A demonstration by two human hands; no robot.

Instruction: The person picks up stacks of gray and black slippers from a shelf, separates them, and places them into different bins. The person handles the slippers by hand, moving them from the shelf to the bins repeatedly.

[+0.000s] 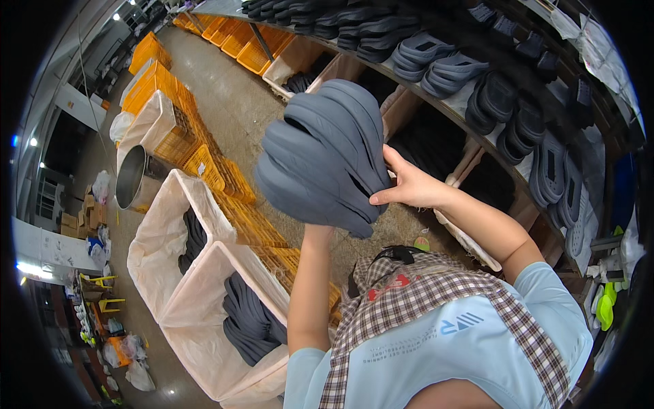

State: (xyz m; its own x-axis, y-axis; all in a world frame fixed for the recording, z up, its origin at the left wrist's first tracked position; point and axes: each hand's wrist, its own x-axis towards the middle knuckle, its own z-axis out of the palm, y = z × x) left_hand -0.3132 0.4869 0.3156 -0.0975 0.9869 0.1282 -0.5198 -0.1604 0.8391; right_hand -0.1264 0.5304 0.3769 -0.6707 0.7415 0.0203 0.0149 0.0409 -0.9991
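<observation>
A thick fanned stack of dark grey foam slippers [320, 153] is held up in front of me, above the aisle. At its right edge my right hand [405, 183] grips it, thumb on the near side and fingers by the outer edge. My left hand [319, 232] holds the stack from beneath; only the wrist shows, and its fingers are hidden behind the slippers. To the left below, a cloth-lined bin [194, 334] contains more dark grey slippers [253, 324]. Another lined bin [160, 255] with similar pieces adjoins it.
On the right runs a long table [501, 146] bearing rows of dark slippers [439, 65], with lined bins [334, 71] below. Orange crates [255, 51] line the far side. More orange baskets [204, 167] and a round metal drum [135, 178] stand left of the concrete aisle [218, 71].
</observation>
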